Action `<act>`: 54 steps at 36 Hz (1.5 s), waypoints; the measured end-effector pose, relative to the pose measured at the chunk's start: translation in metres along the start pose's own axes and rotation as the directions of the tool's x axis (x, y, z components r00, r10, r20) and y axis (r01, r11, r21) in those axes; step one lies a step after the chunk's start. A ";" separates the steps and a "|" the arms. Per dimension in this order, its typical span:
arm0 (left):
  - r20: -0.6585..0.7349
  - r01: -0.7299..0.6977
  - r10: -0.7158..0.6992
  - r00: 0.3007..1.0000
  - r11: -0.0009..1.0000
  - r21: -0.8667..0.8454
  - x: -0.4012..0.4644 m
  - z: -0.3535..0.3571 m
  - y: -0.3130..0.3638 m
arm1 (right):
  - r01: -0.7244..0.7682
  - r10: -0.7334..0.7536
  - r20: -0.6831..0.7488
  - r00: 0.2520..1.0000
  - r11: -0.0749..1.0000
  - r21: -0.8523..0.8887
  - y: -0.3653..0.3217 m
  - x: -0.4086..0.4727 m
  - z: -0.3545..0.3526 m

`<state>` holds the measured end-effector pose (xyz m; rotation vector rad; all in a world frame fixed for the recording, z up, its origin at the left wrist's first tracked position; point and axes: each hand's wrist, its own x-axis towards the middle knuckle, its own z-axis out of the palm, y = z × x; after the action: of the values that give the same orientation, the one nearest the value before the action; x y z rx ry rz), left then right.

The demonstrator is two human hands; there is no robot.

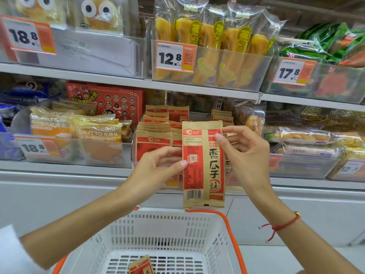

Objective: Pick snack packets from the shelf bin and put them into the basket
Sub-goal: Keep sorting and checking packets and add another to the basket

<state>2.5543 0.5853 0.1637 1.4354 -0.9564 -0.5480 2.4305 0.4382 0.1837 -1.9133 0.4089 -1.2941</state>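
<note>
1. Yellow-wrapped bread packs [94, 135] lay in a clear bin at far left of the lower shelf, behind an orange price tag [37, 148].
2. Our left hand [156, 167] pinched the left edge of the held packet at mid-height, thumb in front, fingers behind.
3. The kraft-and-red snack packet [203, 165] hung upright between both hands, long axis vertical, barcode end down, directly above the far rim of the basket. We judged the coming move a plain lowering toward us; both hands were equally near.
4. The shelf bin [158, 139] of matching packets stood just behind the held one, stacked on edge.
5. Our right hand [245, 157] pinched the packet's upper right edge, thumb on the front; a red cord bracelet [280, 226] sat on the wrist.
6. The white basket [167, 224], orange-handled, stood below, with one packet in basket [141, 265] already lying on its floor.
7. White shelving with clear bins filled the aisle; banana-cake packs [213, 36] stood on the shelf above.
</note>
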 end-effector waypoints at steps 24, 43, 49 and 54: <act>-0.298 -0.173 0.146 0.943 0.983 -0.068 0.000 -0.004 0.008 | 0.006 0.031 0.307 0.951 0.993 -0.118 0.010 -0.005 0.006; -0.279 -0.265 0.257 0.925 0.964 0.011 -0.005 -0.003 0.015 | -0.304 0.248 0.551 0.797 0.953 0.011 -0.006 -0.002 -0.001; -0.221 -0.173 0.165 0.961 0.985 -0.016 0.000 -0.008 0.009 | -0.528 0.228 0.782 0.580 0.836 0.149 -0.002 0.000 -0.009; -0.236 -0.170 0.147 0.960 0.982 -0.078 -0.001 -0.008 0.009 | -0.478 0.219 0.772 0.597 0.869 0.123 -0.003 0.001 -0.011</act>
<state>2.5583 0.5911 0.1731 1.2898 -0.8393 -0.2976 2.4204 0.4351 0.1885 -1.7687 0.1199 -0.2133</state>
